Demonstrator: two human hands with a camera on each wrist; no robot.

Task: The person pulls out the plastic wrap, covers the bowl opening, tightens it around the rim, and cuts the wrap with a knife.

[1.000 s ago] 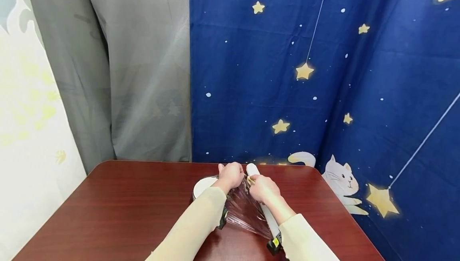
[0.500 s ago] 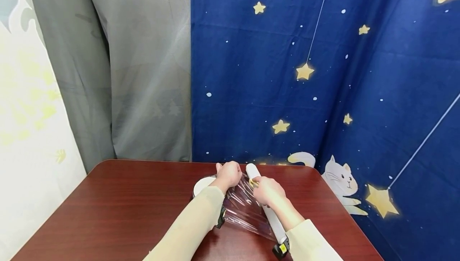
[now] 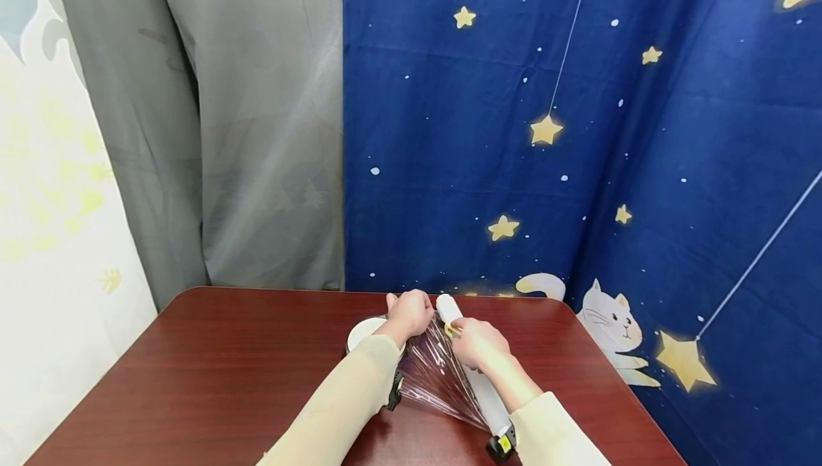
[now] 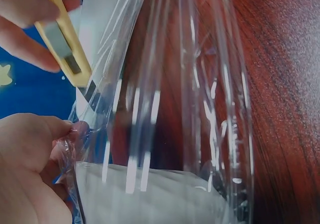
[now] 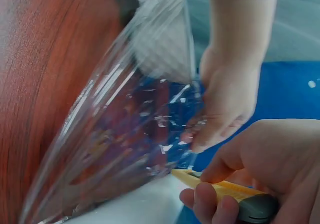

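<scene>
My left hand (image 3: 412, 312) pinches the bunched edge of a clear plastic film (image 3: 433, 373). In my right hand (image 3: 480, 343) is a yellow utility knife (image 4: 64, 46), its dark blade at the film just above the left fingers in the left wrist view. The film stretches from a long white roll (image 3: 488, 400), lying lengthwise under my right hand, to a round white thing (image 3: 364, 330) with a dark rim at my left forearm. Film covers the textured white side (image 5: 162, 48) of that round thing. Its kind is unclear, and my left arm partly hides it.
Everything lies on a dark red wooden table (image 3: 225, 366) with rounded far corners. Behind its far edge hang a grey curtain (image 3: 270, 130) and a blue star-patterned curtain (image 3: 437, 130). A black wrist device (image 3: 501, 444) sits by the roll's near end.
Over the first half second my right hand and the knife moved slightly right and toward me, the roll's near end shifting with them. Since then, the film's folds have changed. My left hand stays nearly still.
</scene>
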